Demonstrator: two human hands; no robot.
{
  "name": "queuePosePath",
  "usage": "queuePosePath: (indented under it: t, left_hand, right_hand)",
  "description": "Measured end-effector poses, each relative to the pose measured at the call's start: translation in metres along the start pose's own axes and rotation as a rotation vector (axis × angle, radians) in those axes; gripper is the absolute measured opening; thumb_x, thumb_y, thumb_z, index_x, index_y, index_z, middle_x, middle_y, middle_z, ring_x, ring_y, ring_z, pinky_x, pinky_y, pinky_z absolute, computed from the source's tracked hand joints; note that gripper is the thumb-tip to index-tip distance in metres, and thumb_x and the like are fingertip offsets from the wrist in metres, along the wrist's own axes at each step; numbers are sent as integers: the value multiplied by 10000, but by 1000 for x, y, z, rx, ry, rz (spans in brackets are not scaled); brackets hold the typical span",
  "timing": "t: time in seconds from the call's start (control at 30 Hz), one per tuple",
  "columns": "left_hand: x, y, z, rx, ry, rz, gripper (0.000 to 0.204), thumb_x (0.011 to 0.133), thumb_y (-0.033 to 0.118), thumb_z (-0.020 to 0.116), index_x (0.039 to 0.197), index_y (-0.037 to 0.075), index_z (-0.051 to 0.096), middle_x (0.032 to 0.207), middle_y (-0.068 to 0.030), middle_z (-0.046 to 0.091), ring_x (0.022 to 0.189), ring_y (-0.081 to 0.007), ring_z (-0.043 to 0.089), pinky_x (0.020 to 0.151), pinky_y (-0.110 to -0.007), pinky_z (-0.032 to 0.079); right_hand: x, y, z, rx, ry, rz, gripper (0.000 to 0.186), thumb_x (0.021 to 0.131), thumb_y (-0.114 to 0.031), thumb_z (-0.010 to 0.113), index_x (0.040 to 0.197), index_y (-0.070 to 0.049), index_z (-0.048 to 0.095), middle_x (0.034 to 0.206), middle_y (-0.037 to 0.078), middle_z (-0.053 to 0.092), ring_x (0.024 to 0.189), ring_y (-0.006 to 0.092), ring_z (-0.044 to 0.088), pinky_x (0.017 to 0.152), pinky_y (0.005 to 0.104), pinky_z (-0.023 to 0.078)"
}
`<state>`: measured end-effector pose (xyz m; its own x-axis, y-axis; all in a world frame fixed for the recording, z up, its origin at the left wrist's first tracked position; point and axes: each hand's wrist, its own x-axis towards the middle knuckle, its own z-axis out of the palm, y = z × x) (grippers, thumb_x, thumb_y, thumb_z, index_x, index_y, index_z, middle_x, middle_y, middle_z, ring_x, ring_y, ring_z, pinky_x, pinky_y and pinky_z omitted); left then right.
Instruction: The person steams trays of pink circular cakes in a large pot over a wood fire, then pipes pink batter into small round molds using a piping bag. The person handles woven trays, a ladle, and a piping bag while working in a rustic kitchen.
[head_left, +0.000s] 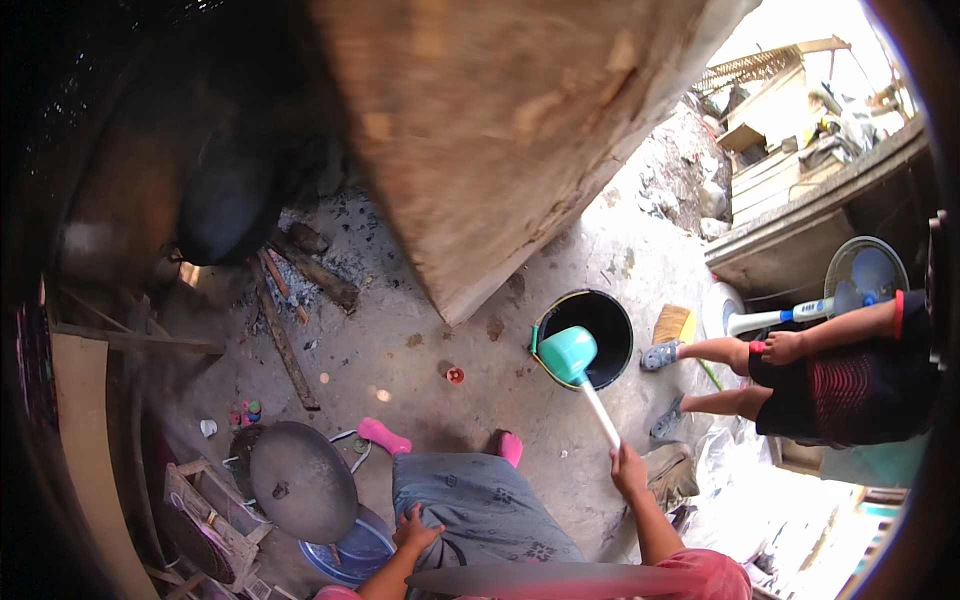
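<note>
Grey patterned cloth (pixel 480 505) covers the person's lap, and the left hand (pixel 415 530) rests flat on it with fingers loose, holding nothing, beside a round dark metal lid (pixel 300 480) lying over a blue basin (pixel 355 555). The right hand (pixel 628 468) is clamped around the white handle of a teal plastic dipper (pixel 568 355), whose scoop hangs over the near rim of a black round bucket (pixel 612 310) on the concrete floor (pixel 420 340). Farther off, charred firewood sticks (pixel 305 270) lie in ash, and another person's bare legs (pixel 715 375) stand just beyond the bucket.
</note>
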<state>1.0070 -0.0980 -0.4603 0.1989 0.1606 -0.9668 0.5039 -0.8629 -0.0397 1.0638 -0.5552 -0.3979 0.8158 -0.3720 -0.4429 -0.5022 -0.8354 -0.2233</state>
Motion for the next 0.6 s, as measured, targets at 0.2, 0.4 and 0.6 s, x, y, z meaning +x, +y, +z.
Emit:
queuePosePath:
  t: [0.2, 0.4, 0.6]
  left_hand:
    - [-1, 13, 28, 50, 21, -15, 985, 624, 637, 690, 1426, 288, 238, 1456, -207, 264, 1295, -357, 373, 979, -482, 371]
    - [-3, 16, 42, 55, 62, -80, 965, 621, 630, 697, 1418, 312, 255, 1476, -190, 238, 1282, -366, 390, 978, -481, 373]
    - [-4, 22, 51, 83, 46, -85, 991, 622, 672, 670, 1425, 270, 251, 1467, -182, 251, 1302, -338, 367, 966, -466, 384]
  right_hand:
    - [122, 49, 72, -159, 13, 320, 437, 908, -218, 473, 1311, -60, 418, 968, 204, 618, 876, 380, 615, 741, 462, 491]
    - [191, 46, 151, -87, 52, 441, 402, 896, -205, 468, 1253, -20, 465, 930, 221, 637, 864, 387, 627, 742, 479, 494]
    - [233, 46, 188, 96, -64, 428, 367, 874, -240, 501, 1173, -36, 561, 951, 239, 642, 928, 391, 619, 788, 471, 488]
